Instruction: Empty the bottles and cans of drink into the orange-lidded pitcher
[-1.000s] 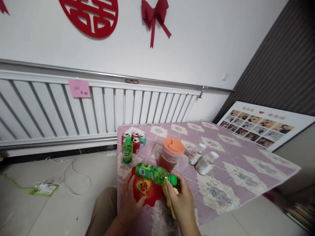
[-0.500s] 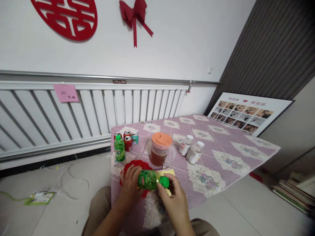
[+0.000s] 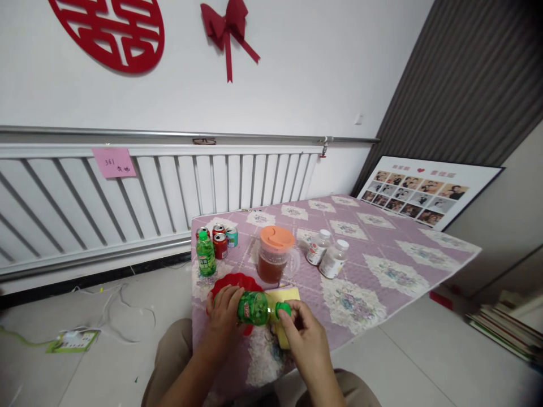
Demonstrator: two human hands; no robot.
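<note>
A green plastic bottle (image 3: pixel 255 308) lies sideways in the air, its neck pointing right. My left hand (image 3: pixel 227 314) is wrapped round its base end. On the green cap (image 3: pixel 283 308) the thumb and fingers of my right hand (image 3: pixel 303 328) are closed; whether the cap is loose from the neck I cannot tell. Beneath the bottle is a red scalloped dish (image 3: pixel 237 280), partly covered by it and my left hand. A yellow cloth or pad (image 3: pixel 288 294) lies under the cap end, partly hidden. Just beyond stands a pitcher (image 3: pixel 272 265) of brown liquid with an orange lid.
Another green bottle (image 3: pixel 206 255) stands upright at the table's left, in front of several drink cans (image 3: pixel 220 246). Two clear white-capped bottles (image 3: pixel 334 260) stand right of the pitcher. A patterned purple cloth (image 3: pixel 382 249) covers the table; a white radiator (image 3: pixel 178 186) runs behind it.
My right hand has turned on the cap, its fingers now higher and the thumb lying across it. The bottle stays sideways in my left hand. The view has shifted slightly.
</note>
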